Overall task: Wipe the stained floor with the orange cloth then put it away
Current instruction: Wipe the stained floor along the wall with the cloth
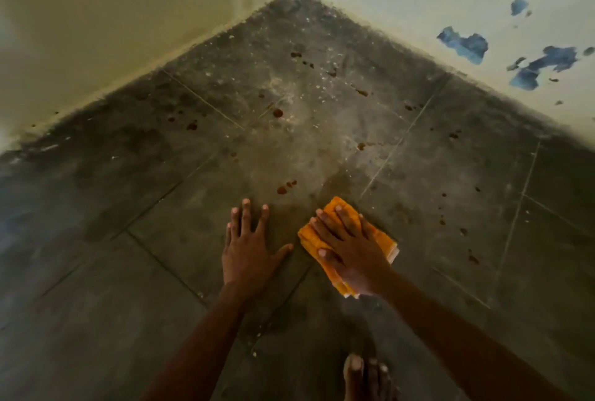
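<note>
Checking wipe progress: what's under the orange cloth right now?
The orange cloth lies folded on the dark tiled floor, pressed flat by the right hand. Any stain beneath it is hidden. Reddish spots show just beyond it.

You are crouched in the bare corner of what appears to be a room in a home: dark grey floor tiles (322, 149) spotted with reddish stains (278, 113) meet two pale painted walls (96, 30), the right one flaking to show blue patches (463, 45), your bare foot (363, 378) nearest.
</note>
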The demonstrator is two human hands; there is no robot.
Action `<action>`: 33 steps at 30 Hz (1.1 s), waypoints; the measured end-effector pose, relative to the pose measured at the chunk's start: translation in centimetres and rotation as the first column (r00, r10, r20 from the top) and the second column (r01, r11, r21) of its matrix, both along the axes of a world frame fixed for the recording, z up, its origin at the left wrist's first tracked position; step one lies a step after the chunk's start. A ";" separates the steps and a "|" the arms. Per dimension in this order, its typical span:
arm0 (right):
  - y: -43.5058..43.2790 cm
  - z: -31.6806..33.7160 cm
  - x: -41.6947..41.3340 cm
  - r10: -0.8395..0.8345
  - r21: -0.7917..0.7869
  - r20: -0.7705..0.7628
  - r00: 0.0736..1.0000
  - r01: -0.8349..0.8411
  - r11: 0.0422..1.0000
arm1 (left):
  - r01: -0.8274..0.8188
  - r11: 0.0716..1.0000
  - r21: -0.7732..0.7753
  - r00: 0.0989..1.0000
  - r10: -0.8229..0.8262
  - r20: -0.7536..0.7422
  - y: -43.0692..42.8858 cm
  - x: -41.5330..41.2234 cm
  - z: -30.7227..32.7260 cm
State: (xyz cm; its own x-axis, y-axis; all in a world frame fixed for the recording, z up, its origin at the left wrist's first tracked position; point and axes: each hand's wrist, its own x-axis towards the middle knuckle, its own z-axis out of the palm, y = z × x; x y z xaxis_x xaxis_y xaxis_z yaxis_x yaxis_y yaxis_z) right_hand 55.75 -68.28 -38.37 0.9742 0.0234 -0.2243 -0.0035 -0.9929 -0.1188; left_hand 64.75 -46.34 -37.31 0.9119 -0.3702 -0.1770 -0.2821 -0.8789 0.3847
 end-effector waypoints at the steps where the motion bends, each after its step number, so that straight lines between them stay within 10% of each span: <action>1: 0.1 -0.3 0.4 -0.033 0.001 0.050 0.998 0.033 0.999 | -0.007 1.000 -0.007 1.000 0.007 0.016 0.0 0.1 -0.2; 13: 4.6 -0.9 15.5 -0.179 0.112 0.192 0.965 0.160 0.981 | -0.223 0.957 -0.185 0.971 0.235 0.042 1.3 3.9 1.6; 19: 4.6 -0.9 6.6 0.281 0.031 0.216 0.935 -0.294 0.955 | -0.282 0.957 0.063 0.959 0.282 0.007 7.9 9.8 1.4; 27: 7.4 -0.6 20.8 -0.127 0.074 0.179 0.976 0.115 0.991 | -0.286 0.958 0.030 0.956 0.287 -0.065 8.9 10.2 0.8; 33: 9.8 -0.1 9.9 0.216 0.041 0.173 0.961 -0.226 0.973 | -0.321 0.938 0.127 0.945 0.326 -0.017 12.0 12.7 1.8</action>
State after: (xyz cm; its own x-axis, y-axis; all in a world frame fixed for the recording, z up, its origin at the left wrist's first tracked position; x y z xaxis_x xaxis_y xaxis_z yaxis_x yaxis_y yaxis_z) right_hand 65.66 -58.49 -38.50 0.9668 0.2504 -0.0514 0.2397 -0.9579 -0.1581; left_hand 77.44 -34.30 -35.48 0.9707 -0.0300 -0.2383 0.0378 -0.9607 0.2749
